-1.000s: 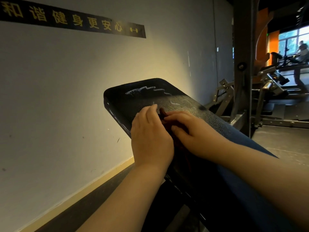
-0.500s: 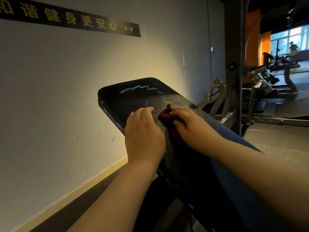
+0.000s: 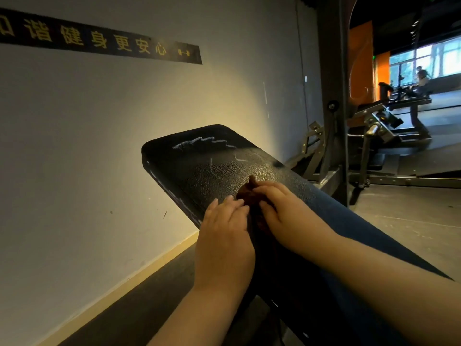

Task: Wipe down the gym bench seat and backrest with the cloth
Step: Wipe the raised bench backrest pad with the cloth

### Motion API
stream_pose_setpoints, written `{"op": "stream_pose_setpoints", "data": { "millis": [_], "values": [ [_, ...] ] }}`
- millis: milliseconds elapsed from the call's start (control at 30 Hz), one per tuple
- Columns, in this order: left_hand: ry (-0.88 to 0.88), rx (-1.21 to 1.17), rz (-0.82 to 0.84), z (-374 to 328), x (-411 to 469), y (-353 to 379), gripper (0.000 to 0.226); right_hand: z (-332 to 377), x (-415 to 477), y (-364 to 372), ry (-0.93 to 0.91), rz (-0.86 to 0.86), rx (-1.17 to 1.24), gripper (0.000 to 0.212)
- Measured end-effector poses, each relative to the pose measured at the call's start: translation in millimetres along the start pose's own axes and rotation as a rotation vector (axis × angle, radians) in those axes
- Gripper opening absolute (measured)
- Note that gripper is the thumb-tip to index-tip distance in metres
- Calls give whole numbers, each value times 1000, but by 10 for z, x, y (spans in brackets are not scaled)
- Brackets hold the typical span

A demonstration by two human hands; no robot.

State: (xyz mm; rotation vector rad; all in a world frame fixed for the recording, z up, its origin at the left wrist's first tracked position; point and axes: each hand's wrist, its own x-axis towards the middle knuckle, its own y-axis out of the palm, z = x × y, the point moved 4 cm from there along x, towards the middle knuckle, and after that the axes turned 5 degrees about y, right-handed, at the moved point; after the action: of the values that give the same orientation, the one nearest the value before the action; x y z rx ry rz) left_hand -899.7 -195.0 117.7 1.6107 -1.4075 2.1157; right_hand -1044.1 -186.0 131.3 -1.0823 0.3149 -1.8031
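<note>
The black padded bench backrest (image 3: 199,161) slopes up away from me, with white chalky smears (image 3: 199,142) near its far end. A dark reddish-brown cloth (image 3: 249,193) lies bunched on the pad between my hands, mostly hidden. My left hand (image 3: 224,236) lies flat on the pad with fingers straight, touching the cloth's left side. My right hand (image 3: 282,211) covers the cloth with fingers curled over it. A blue-clad leg (image 3: 349,221) runs along the right side of the bench.
A pale wall (image 3: 99,146) with a black sign of gold characters (image 3: 99,41) stands close on the left. A steel rack upright (image 3: 331,96) and other gym machines (image 3: 384,126) stand to the right. A person sits far off by the window (image 3: 421,76).
Both hands and the cloth have slid back down the pad toward me, away from the white smears. The camera has moved a little.
</note>
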Motion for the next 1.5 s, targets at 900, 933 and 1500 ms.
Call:
{"op": "stream_pose_setpoints", "data": {
  "millis": [900,933,1500],
  "values": [
    [45,-77,-27,-5,-142,-42,36,-222,-250,-155,132,20,-5,41],
    [43,-78,-22,-10,-147,-48,34,-237,-233,-137,193,-30,17,42],
    [29,-100,-95,-120,-246,-10,34,-541,-475,-143,241,-188,54,40]
  ]
}}
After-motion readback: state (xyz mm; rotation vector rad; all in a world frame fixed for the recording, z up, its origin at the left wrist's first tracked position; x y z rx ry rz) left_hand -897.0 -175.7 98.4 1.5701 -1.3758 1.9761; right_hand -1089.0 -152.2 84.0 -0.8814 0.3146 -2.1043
